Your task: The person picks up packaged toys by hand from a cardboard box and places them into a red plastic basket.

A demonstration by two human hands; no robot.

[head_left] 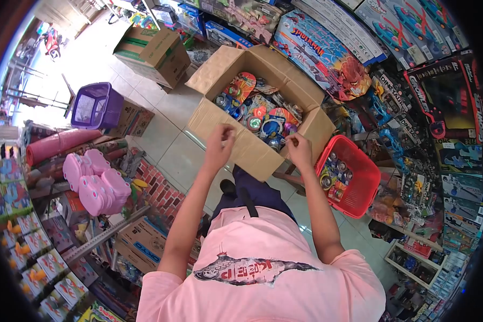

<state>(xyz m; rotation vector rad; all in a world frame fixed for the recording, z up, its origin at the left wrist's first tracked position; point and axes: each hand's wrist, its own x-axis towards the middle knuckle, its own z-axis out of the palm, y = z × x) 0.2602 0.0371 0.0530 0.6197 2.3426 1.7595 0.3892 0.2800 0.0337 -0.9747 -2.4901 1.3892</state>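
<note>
An open cardboard box (225, 127) stands in front of me, filled with toys in round blister packs. Among them are a red and yellow card (243, 86) and a blue ring-shaped toy (272, 126). Over the box's near left flap is my left hand (220, 145), its fingers loosely bent and apart from the thumb, with nothing visible in them. My right hand (300, 150) is at the box's near right corner, thumb and fingertips pinched together beside a small purple piece (290, 129). Whatever the pinch holds is too small to make out.
At right, a red plastic basket (367, 185) holds several round toys. A taped carton (153, 53) and a purple basket (94, 104) stand to the left. Pink cases (104, 188) are stacked nearer. Boxed toys, including a Spider-Man pack (322, 53), line the far and right sides.
</note>
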